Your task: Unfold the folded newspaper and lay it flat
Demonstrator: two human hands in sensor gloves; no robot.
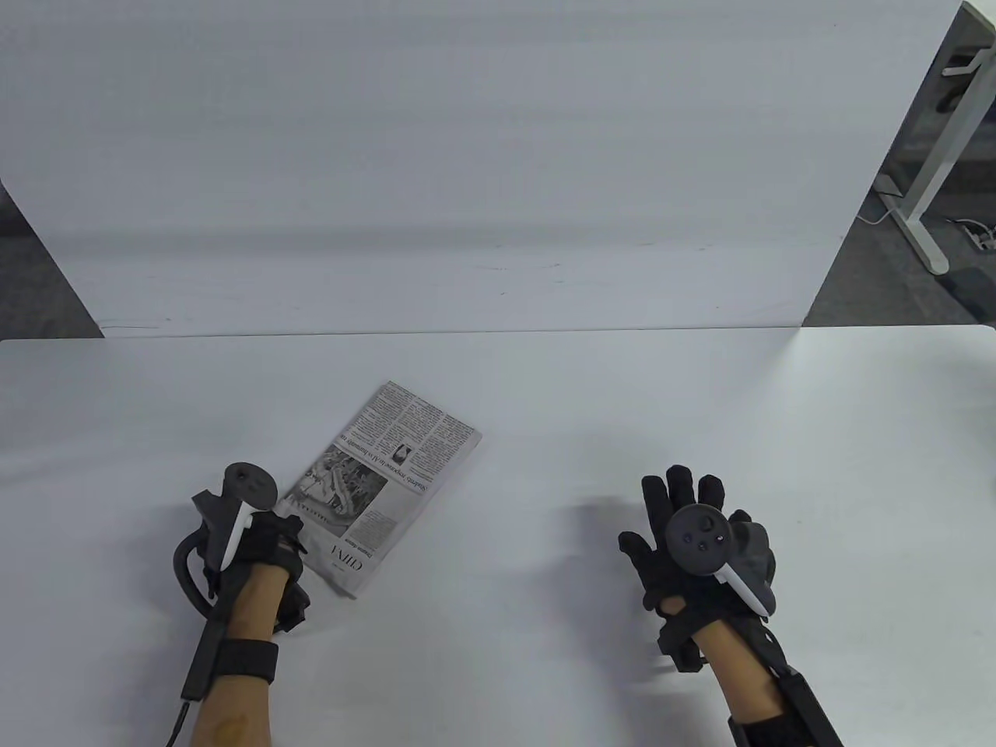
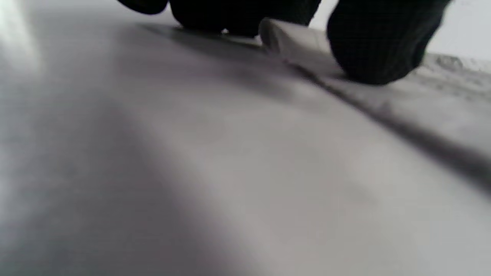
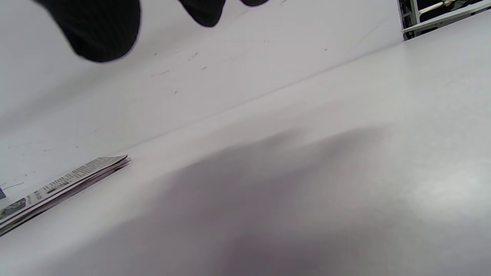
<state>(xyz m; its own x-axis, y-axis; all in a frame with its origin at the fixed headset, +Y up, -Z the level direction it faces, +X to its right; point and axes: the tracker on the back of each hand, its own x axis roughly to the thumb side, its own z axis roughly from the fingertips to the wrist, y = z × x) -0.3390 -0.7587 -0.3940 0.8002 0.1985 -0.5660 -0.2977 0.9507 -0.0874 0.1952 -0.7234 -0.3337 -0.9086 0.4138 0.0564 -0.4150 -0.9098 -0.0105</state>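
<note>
The folded newspaper [image 1: 381, 482] lies flat on the white table [image 1: 545, 405], left of centre, turned at an angle. My left hand [image 1: 282, 548] is at its near left corner. In the left wrist view one gloved fingertip [image 2: 378, 50] presses on top of the newspaper [image 2: 441, 103] while the other fingers [image 2: 238, 15] sit against its rounded folded edge, pinching that corner. My right hand [image 1: 685, 517] is open with fingers spread, empty, well to the right of the paper. The right wrist view shows its fingertips [image 3: 99, 30] clear of the table and the newspaper [image 3: 57, 188] far to the left.
A white upright board [image 1: 467, 156] stands along the table's far edge. A white desk frame [image 1: 934, 179] stands beyond the back right corner.
</note>
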